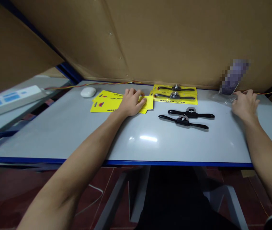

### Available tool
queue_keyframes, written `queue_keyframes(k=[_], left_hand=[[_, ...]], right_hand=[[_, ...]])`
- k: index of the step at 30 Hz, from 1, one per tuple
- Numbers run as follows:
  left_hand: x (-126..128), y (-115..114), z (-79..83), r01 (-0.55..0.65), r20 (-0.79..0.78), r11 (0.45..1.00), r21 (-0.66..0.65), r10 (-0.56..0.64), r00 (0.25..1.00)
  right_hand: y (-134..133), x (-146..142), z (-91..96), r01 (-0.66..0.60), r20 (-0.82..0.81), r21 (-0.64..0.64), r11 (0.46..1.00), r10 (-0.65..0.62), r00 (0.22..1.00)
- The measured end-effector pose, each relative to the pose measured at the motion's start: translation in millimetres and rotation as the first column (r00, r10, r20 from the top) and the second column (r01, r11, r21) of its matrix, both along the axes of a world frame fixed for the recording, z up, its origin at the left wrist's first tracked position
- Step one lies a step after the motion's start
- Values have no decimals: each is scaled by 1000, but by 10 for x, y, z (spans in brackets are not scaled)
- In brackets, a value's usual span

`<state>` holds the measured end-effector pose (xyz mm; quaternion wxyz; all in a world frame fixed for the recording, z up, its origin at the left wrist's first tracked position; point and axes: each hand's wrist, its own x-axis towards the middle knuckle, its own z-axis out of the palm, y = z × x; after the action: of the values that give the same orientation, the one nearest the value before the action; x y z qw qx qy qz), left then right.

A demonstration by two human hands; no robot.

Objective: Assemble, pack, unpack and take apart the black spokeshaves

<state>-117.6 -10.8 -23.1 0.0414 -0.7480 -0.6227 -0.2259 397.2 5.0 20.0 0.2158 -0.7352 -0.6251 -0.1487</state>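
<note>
My left hand [132, 103] lies over a spread of yellow backing cards [100, 107], its fingers apart and bent a little, the thumb pointing right. Printed lettering on the cards is partly hidden beneath it. At the right, the curled fingers of my right hand [246, 104] are at a clear plastic bag [225, 98], gripping its near edge. Between my hands lie two black spokeshaves, a rear one [200, 115] and a front one [198, 126]. Behind them, two more spokeshaves [186, 96] rest on yellow cards [174, 101] reading "WOODWORKING TOOL".
A phone-like object [234, 78], partly pixelated, leans near the back right. A white rounded case [88, 92] sits at the back left. Brown panels [174, 38] wall the grey table [78, 137]. A power strip [11, 99] lies on the left surface, and a cable [90, 84] runs along the back.
</note>
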Motion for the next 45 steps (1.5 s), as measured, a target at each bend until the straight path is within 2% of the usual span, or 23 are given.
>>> queue_keyframes(k=[8,11,13,14,15,17,19,20,22,26,30,35,41,45], left_hand=[[24,-30,100,4,56,1000,-1,-4,998],[-20,-28,138,-14,107,997,71,6,994],[-60,-25,160,-22,148,994,111,6,989],[-81,-23,168,-17,154,992,122,-2,988],[-100,-20,173,-4,145,992,127,-14,989],[-136,-11,177,24,92,991,129,-36,995],[-167,4,177,36,31,990,135,-41,999],[-183,14,177,35,9,990,138,-37,999],[-211,38,179,31,-20,991,133,-29,999],[-253,92,190,33,-72,996,77,-27,997],[-251,114,191,65,-62,997,-37,-67,996],[-204,99,185,24,-67,996,-88,-30,997],[-120,93,175,-29,-50,994,-101,24,998],[-70,81,166,-77,-22,991,-106,76,997]], right_hand=[[-140,-178,181,21,5,-187,982,-21,1000],[-183,-284,227,-31,20,-113,993,33,999],[-216,-385,241,-180,-3,-30,983,180,984],[-239,-447,240,-297,-28,-19,955,297,955],[-269,-515,235,-425,-59,-30,905,423,904],[-343,-660,210,-650,-129,-119,751,637,760],[-422,-795,171,-756,-162,-213,619,741,652],[-454,-850,149,-780,-172,-233,581,765,621],[-496,-934,106,-800,-199,-247,547,780,594],[-507,-1024,43,-790,-255,-240,564,749,612],[-526,-1088,37,-776,-253,-244,582,734,630],[-611,-1119,118,-791,-257,-273,548,751,608],[-693,-1118,225,-748,-226,-402,528,734,640],[-717,-1120,249,-738,-199,-448,504,748,633]])
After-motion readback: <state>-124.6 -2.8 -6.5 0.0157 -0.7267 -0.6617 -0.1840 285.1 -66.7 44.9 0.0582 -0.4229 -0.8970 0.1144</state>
